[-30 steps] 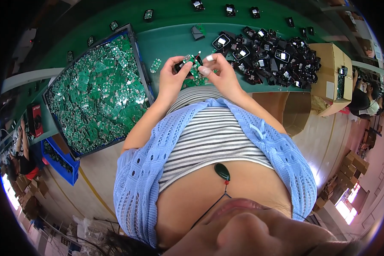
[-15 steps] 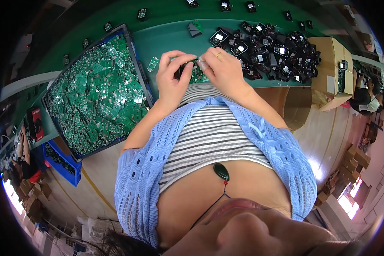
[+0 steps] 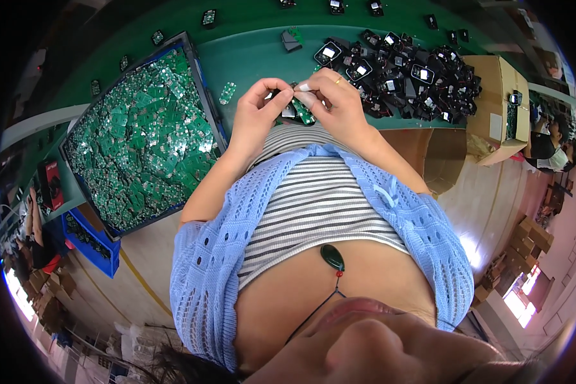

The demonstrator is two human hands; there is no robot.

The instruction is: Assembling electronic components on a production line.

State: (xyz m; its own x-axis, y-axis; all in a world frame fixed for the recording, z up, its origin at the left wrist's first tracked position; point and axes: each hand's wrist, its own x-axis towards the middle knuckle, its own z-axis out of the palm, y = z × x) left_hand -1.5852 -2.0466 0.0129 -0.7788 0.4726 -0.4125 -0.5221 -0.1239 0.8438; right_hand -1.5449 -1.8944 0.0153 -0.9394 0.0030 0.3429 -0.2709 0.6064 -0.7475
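Close in front of my striped top, both hands meet over a small green circuit board (image 3: 304, 114). Beside the board shows part of a black plastic case (image 3: 288, 111), mostly covered by fingers. My left hand (image 3: 257, 115) is closed at the case, thumb and index finger pinched together. My right hand (image 3: 340, 105), with a ring and a white covering on a fingertip, pinches at the upper end of the board. The fingertips hide how board and case meet. A loose circuit board (image 3: 227, 93) lies on the green table, left of my left hand.
A large black-edged tray (image 3: 205, 96) heaped with circuit boards stands at left. Right of my hands lies a pile of black cases (image 3: 406, 80). Cardboard boxes (image 3: 489, 96) stand at far right. Ahead, a grey case part (image 3: 291, 41) and several units lie on the green surface.
My fingertips have drawn closer together, and the circuit board between them now points down to the right. The units along the far left side have shifted slightly leftward.
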